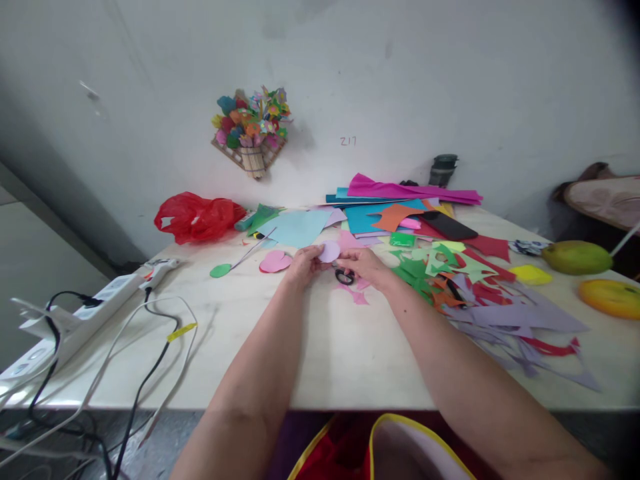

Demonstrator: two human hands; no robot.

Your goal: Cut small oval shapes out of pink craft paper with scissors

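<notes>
My left hand [303,265] pinches a small pale lilac paper round [329,251] above the table. My right hand [367,266] is beside it, fingers closed around black-handled scissors [345,275] whose loops show under the hand. A pink paper heart [275,261] lies on the table just left of my left hand. Small pink scraps [358,295] lie under my right wrist.
Coloured paper sheets [380,207] are stacked at the back, cut scraps [480,293] spread at right. A red plastic bag [197,217], a green paper disc on a stick [221,270], a power strip with cables [85,313] and two mangoes [577,257] sit around.
</notes>
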